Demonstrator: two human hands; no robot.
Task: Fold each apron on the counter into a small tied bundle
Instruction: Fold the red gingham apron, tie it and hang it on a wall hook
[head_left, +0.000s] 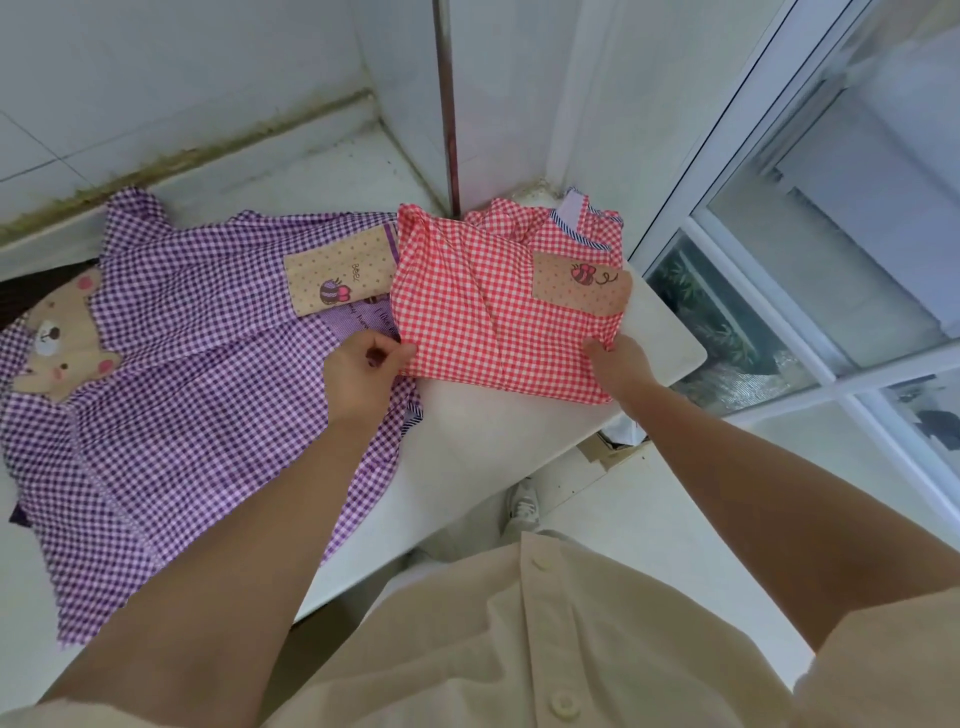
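Nearest me, my left hand (363, 371) pinches the near left edge of the red checked apron (467, 312), fingers curled tight; my right hand (621, 364) grips its near right corner. The apron lies partly folded on the white counter (493, 431), its left edge over the purple checked apron (182, 374) spread at left. Beyond – a tiled wall (156, 78), and a window (831, 208) at right

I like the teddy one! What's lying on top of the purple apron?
The red apron overlaps the right edge of the purple apron, and the left hand rests there, pinching the red cloth. The purple fabric beneath them is hidden.
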